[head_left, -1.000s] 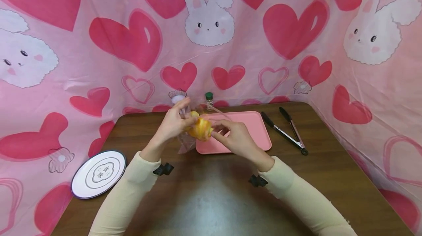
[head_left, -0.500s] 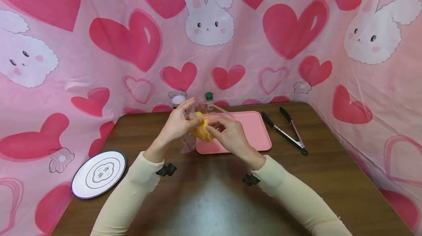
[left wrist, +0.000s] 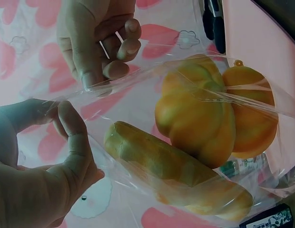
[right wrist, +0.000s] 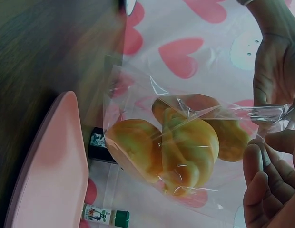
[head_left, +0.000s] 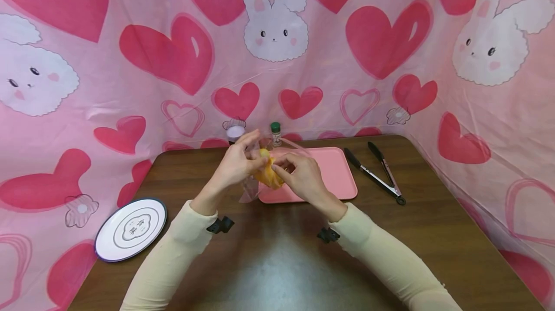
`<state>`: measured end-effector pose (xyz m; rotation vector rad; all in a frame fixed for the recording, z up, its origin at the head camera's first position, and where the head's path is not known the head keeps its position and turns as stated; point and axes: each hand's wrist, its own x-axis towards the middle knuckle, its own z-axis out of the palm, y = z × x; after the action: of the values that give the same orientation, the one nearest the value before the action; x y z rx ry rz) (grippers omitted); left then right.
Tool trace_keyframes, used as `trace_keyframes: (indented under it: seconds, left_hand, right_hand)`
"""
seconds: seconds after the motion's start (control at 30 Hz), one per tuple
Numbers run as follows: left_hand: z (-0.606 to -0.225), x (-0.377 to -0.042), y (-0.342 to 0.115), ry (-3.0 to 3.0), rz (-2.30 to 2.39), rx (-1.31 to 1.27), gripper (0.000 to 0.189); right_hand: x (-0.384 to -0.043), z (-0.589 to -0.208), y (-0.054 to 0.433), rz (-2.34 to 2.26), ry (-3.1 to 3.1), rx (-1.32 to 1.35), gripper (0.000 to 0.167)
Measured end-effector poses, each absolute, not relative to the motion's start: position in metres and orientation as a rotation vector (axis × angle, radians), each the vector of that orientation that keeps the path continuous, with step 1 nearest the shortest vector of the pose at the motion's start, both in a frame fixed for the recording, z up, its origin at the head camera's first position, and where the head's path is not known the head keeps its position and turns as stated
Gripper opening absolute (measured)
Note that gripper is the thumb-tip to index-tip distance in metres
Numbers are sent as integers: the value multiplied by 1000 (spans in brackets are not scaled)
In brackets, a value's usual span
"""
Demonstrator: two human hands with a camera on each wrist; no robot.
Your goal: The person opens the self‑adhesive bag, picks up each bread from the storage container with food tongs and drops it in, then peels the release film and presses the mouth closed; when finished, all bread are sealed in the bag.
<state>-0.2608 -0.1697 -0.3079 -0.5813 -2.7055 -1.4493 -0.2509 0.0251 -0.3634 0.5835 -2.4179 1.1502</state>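
Note:
A clear plastic bag (head_left: 248, 191) hangs between both hands above the left part of the pink tray (head_left: 336, 173). Inside it are bread-like pieces: a lobed round bun (left wrist: 195, 114), a smoother round one (left wrist: 256, 111) with a small loop, and a long roll (left wrist: 159, 159). My left hand (head_left: 234, 166) pinches the bag's upper edge between thumb and finger. Opposite it, my right hand (head_left: 302, 176) holds the same edge with thumb and curled fingers. In the head view the hands cover part of the bag; only some yellow-orange bread shows.
Behind the bag stand a green-capped shaker (head_left: 275, 135) and a dark container with a pale lid (head_left: 235, 132). Tongs (head_left: 379, 181) lie right of the tray. A white plate (head_left: 131, 229) sits at the table's left edge. Patterned cloth (head_left: 277, 74) hangs around the table.
Over the last second my right hand has moved left, closer to the left hand. The left hand and the bag have shifted slightly right. Since half a second ago little has changed.

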Motion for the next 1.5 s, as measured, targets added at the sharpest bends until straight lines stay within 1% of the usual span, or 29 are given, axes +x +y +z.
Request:
trace_keyframes:
  seconds: [0.23, 0.53, 0.67, 0.9, 1.07, 1.23, 1.4, 1.5]
  left_hand:
    - [-307, -258, -169, -2698, -1465, -590, 68]
    - [-306, -258, -168, -2696, -1496, -581, 65]
    - [-306, -260, -171, -2707, -1512, -551, 63]
    - [-303, -263, -179, -2700, -1517, -512, 66]
    - [-304, -262, -182, -2693, -1631, -485, 65]
    - [-304, -260, -182, -2686, -1764, -457, 57]
    - [-309, -261, -183, -2662, -1921, -525, 54]
    - [-313, -263, -184, -2669, -1943, -575, 55]
  right_hand:
    - [-251, -364, 25, 1149, -2408, 591, 15]
    - [-252, -365, 24, 1127, -2387, 626, 11]
    - [-251, -365, 29, 1154, -2363, 655, 11]
    - [-248, -356, 43, 1186, -2248, 726, 9]
    - [-247, -345, 51, 1151, -2181, 751, 8]
    - [-248, -337, 56, 1174, -2158, 754, 8]
    - [-250, -331, 60, 1213, -2150, 731, 7]
    - [-251, -327, 62, 1242, -2140, 723, 8]
